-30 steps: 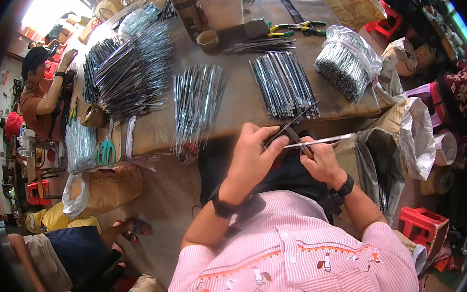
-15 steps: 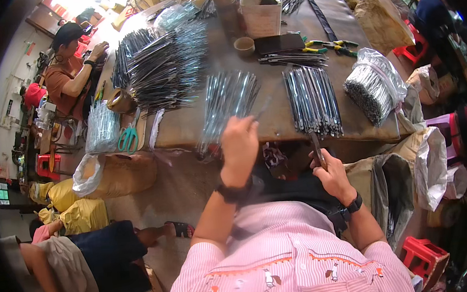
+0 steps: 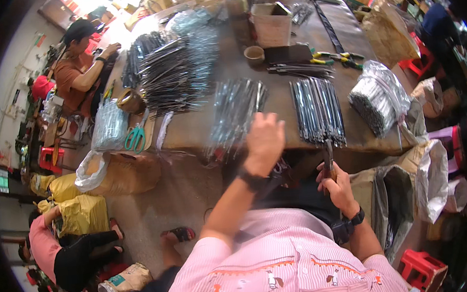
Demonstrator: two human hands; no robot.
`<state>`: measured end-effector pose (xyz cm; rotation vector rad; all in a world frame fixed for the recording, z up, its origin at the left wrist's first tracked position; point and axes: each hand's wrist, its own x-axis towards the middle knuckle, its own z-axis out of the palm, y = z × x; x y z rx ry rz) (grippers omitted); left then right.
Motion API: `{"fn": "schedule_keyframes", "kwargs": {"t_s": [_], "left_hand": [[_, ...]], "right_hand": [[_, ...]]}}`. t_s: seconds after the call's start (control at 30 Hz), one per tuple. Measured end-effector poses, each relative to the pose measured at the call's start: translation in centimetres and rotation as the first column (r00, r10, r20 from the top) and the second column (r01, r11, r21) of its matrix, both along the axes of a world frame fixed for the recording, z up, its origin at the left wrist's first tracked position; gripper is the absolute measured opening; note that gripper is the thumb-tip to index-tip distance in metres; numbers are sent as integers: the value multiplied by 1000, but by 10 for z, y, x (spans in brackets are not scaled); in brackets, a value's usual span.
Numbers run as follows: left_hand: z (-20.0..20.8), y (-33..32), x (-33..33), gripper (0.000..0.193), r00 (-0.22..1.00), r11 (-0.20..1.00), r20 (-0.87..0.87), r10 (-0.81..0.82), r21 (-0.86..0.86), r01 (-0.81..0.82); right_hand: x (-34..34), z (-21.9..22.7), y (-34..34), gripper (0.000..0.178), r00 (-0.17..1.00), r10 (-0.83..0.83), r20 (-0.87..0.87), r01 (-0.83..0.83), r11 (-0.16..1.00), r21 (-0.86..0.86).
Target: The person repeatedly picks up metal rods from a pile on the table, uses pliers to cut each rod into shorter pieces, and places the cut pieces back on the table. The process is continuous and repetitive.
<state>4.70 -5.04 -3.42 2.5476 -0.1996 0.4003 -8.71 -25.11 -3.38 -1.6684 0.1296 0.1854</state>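
Note:
My left hand (image 3: 266, 138), blurred, hovers at the table's near edge between two rows of thin strips; its fingers look bent, and whether anything is in them is hidden. To its left lies a loose fan of shiny dark strips (image 3: 239, 104). On the right a neat row of dark strips (image 3: 318, 109) lies with its ends toward me. My right hand (image 3: 336, 184) is closed around a dark, narrow pliers-like tool (image 3: 329, 157), whose tip reaches the near ends of that row.
A large heap of strips (image 3: 175, 73) covers the table's left part. A plastic-wrapped bundle (image 3: 378, 99) lies at right. Farther back are a pale tub (image 3: 272, 27), a small cup (image 3: 254, 55) and yellow-handled pliers (image 3: 339, 57). Teal scissors (image 3: 135, 138) lie left. Two people are at left.
My left hand has moved right, away from the loose fan. The thin strip seen at its fingers earlier no longer shows. My right hand has shifted slightly right and down with the tool.

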Motion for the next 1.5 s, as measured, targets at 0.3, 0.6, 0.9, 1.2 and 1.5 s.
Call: {"fn": "schedule_keyframes", "kwargs": {"t_s": [0.3, 0.6, 0.9, 1.2, 1.5], "left_hand": [[-47, -61, 38, 27, 961, 1000, -278, -14, -31, 6], [-48, -35, 45, 22, 950, 991, -290, -115, 27, 128], [-12, 19, 37, 26, 676, 591, -243, -696, -728, 346], [21, 44, -4, 20, 521, 170, -445, -729, -854, -491], [45, 19, -21, 28, 549, 158, -330, -768, -928, -337]], "right_hand": [[1, 2, 20, 31, 1000, 13, -15, -11, 993, 117], [-13, -3, -9, 25, 984, -114, -138, 147, 953, 265], [6, 1, -86, 22, 911, -409, 45, 322, 776, 542], [9, -28, -167, 26, 757, -652, -47, 524, 563, 639], [69, -26, -186, 13, 538, -749, 387, 830, 551, -87]]}}
